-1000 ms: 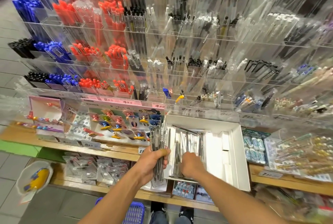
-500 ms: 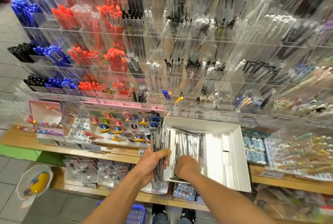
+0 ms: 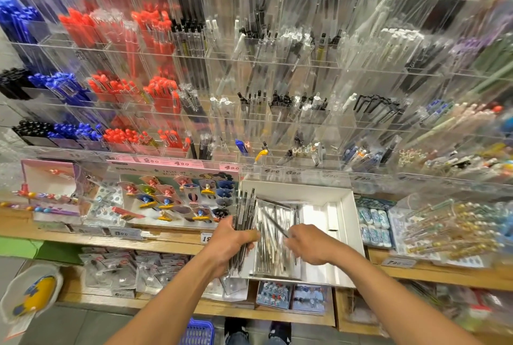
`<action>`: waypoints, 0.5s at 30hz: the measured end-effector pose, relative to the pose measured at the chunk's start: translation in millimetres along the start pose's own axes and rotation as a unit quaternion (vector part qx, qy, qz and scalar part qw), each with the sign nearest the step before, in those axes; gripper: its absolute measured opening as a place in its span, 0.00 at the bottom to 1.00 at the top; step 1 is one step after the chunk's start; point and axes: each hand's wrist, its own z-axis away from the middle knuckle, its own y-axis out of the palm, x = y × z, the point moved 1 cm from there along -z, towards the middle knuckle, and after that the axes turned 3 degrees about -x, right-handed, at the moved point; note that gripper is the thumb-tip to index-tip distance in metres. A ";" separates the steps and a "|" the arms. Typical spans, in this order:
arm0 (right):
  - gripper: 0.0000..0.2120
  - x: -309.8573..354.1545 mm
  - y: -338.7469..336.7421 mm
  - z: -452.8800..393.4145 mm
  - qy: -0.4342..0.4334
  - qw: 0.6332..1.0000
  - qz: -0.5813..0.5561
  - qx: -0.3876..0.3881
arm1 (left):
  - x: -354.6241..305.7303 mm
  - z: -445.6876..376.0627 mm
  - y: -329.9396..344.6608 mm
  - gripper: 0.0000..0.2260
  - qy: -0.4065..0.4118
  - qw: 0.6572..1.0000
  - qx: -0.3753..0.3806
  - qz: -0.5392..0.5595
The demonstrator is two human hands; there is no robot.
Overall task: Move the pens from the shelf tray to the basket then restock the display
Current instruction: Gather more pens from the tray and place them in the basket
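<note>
A white shelf tray (image 3: 347, 236) sits on the wooden shelf and holds packaged dark pens (image 3: 274, 242) in its left half. My left hand (image 3: 230, 242) grips an upright bundle of pens (image 3: 244, 211) at the tray's left edge. My right hand (image 3: 308, 244) is over the tray and pinches a single pen (image 3: 273, 223) that slants up to the left. A blue basket (image 3: 197, 332) stands on the floor below, between my forearms, only partly visible.
A clear acrylic pen display (image 3: 263, 80) fills the wall above with red, blue, black and clear pens. Card-backed pin packs (image 3: 177, 200) lie left of the tray, erasers (image 3: 373, 225) and decorated pens (image 3: 449, 230) to the right. Lower shelf holds more packets.
My right hand has lifted out of the tray's pens and shifted right, now holding one pen. My left hand keeps its bundle in about the same place.
</note>
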 end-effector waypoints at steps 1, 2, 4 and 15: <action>0.17 3.6 -6.2 2.9 -0.022 1.000 0.012 0.001 | -1.9 -1.4 3.3 0.25 0.013 0.999 0.004 -0.041; 0.19 6.7 -11.6 4.1 -0.047 0.999 0.005 -0.006 | -4.2 -2.5 6.7 0.25 0.025 0.997 0.012 -0.077; 0.16 12.3 -21.1 4.7 -0.076 0.995 -0.066 -0.031 | -9.3 -2.7 14.3 0.22 0.043 0.990 0.047 -0.123; 0.07 -24.6 22.7 -33.6 -0.012 0.960 -0.276 0.036 | -2.9 5.3 5.6 0.25 -0.035 0.996 0.079 0.037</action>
